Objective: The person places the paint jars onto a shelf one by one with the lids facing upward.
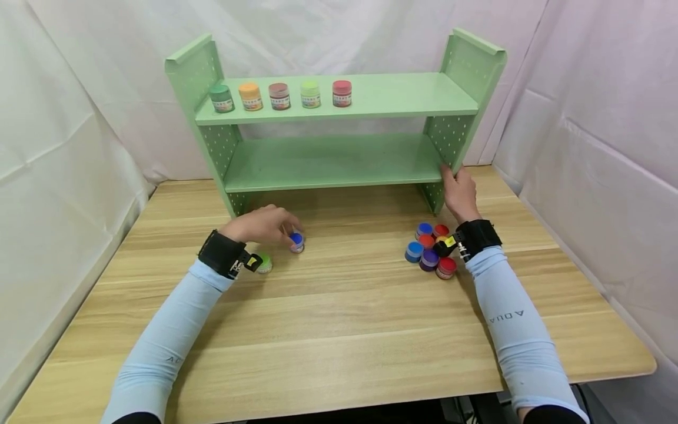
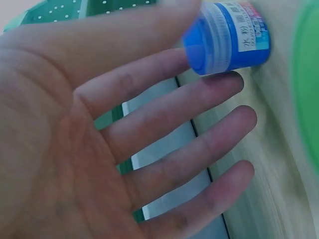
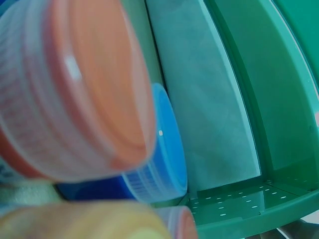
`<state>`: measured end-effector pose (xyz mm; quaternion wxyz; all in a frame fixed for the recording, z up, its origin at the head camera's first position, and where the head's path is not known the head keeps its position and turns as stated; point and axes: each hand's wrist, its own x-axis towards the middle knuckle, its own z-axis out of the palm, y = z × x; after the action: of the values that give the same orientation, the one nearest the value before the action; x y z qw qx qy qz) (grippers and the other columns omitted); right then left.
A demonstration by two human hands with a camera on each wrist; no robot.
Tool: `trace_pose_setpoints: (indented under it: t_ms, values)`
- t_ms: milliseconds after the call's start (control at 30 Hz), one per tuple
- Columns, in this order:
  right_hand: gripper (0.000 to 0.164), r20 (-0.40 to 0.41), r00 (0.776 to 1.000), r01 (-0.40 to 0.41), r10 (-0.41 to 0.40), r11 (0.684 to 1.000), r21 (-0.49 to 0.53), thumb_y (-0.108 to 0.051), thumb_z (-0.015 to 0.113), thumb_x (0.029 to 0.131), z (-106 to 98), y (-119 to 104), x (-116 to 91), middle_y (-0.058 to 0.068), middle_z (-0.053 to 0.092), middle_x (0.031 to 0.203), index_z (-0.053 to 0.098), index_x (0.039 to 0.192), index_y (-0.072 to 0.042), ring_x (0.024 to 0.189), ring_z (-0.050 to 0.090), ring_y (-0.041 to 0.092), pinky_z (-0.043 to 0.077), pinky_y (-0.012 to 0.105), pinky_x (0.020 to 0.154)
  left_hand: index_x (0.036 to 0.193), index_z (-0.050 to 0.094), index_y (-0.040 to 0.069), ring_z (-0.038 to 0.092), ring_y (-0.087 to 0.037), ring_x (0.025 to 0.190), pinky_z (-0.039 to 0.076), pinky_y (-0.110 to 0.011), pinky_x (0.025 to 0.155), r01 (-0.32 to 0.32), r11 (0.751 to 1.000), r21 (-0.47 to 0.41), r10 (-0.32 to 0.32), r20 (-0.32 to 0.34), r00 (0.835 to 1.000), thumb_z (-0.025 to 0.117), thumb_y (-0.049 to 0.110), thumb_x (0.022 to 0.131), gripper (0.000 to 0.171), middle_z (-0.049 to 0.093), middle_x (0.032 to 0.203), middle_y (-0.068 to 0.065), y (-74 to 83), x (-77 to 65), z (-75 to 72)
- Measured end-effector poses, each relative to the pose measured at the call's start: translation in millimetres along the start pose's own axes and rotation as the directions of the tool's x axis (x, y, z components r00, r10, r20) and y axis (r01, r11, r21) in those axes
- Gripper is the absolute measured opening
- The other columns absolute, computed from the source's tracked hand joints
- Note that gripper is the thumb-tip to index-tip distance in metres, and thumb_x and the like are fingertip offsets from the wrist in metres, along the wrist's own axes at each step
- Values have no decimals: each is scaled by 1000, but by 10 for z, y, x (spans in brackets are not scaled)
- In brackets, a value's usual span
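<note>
My left hand (image 1: 267, 225) pinches a small blue paint jar (image 1: 297, 242) between thumb and forefinger by its lid, low over the wooden table. In the left wrist view the blue jar shows a white printed label, and the other fingers stretch out loosely beside it. A light green-lidded jar (image 1: 264, 262) is on the table just below that hand. At the right, my right hand (image 1: 459, 191) grips the lower side panel of a green two-tier shelf (image 1: 333, 160). Its fingers are partly hidden by the panel.
Several paint jars (image 1: 429, 259) in blue, red, orange and purple cluster under the right wrist. On the upper shelf board (image 1: 397, 94) stands a row of several jars, with a red jar (image 1: 342, 93) at its right end. White cloth (image 1: 598, 135) hangs around the table (image 1: 339, 330).
</note>
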<state>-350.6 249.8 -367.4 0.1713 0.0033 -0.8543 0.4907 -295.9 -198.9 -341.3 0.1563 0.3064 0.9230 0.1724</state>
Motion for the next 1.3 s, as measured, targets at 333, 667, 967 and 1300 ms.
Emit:
trace_pose_setpoints:
  t_ms: [333,667,967,1300]
  values:
    - [71,5,1000,0,0,1000,-4,-58,32,106,0,-5,-7,24,52,153,37,159,-12,138,54,43,45,65,109,114,75,13,74,-19,99,58,-44,91,19,1000,6,-19,-27,999,83,27,87,31,79,105,-3,3,15,28]
    - [72,0,1000,-1,1,1000,-5,-60,32,105,7,11,-1,23,53,152,38,159,-12,137,55,42,47,64,108,112,72,16,72,-18,100,58,-40,90,56,998,11,-56,-17,998,84,30,87,31,78,106,-3,20,3,40]
    - [70,0,1000,10,-10,1000,5,-57,33,106,7,-12,-15,25,54,150,41,157,-10,136,55,43,46,64,108,113,71,14,73,-21,104,58,-43,93,43,999,8,-42,-27,999,84,24,87,31,78,109,-5,3,10,58]
    - [71,-1,1000,12,-12,1000,-6,-58,33,106,4,-8,-15,25,54,150,41,156,-9,135,55,43,46,64,108,114,71,14,72,-22,107,58,-42,92,24,1000,13,-24,-28,999,82,26,89,29,77,112,-5,-17,25,63]
